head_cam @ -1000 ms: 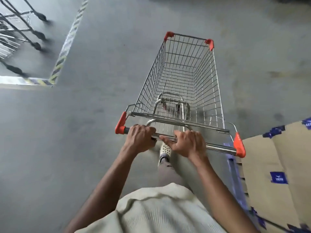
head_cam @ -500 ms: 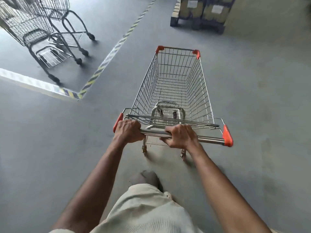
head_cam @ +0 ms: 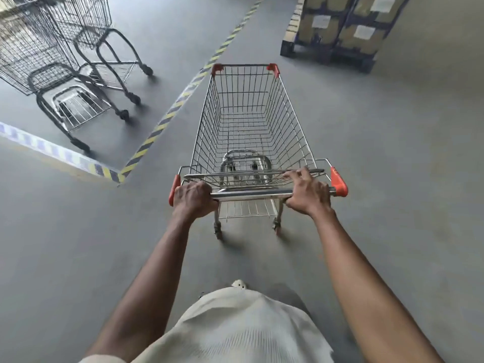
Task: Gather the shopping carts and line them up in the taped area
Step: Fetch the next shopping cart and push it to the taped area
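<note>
One cart (head_cam: 252, 115), left hand (head_cam: 193, 198) and right hand (head_cam: 309, 195) both gripping its handle bar (head_cam: 251, 195), fingers curled round; two parked carts (head_cam: 39, 56) inside tape (head_cam: 167, 118), front-left.

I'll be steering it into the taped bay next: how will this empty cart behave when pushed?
The cart probably rolls lightly: it is empty wire mesh and the floor looks smooth. Its small casters may swivel and drift, so the left hand and right hand gripping the handle should help steering.
</note>
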Available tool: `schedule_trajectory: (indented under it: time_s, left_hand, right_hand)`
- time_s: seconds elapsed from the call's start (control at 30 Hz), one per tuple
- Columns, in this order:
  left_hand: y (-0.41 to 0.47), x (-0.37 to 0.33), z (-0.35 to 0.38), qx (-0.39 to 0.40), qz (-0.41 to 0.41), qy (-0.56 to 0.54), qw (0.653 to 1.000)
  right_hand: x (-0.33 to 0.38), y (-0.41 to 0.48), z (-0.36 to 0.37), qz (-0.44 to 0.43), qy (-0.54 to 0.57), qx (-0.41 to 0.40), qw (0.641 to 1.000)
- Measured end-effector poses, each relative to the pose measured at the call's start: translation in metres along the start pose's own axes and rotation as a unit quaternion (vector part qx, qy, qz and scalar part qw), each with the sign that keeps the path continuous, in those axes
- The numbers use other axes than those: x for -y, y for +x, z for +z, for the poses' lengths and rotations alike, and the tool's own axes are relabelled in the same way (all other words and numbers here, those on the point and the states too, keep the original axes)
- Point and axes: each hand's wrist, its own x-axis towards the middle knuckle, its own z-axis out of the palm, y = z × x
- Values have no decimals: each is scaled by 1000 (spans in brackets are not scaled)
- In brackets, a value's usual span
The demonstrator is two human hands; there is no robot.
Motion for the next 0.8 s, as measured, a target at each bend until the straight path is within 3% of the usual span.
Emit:
schedule_trajectory:
  time_s: [0.1,0.37,0.8]
  left_hand:
    - [62,1,-13,5,-18,-4,1000]
    - [244,7,-45,-37,-69,2,997]
    - [527,37,-123,-14,-136,-22,990]
  right_hand:
    - [-16,69,-18,25,-4,-9,1000]
    - [-19,291,-56,-36,-73,19,997]
    - [18,630,-90,-66,-147,56,985]
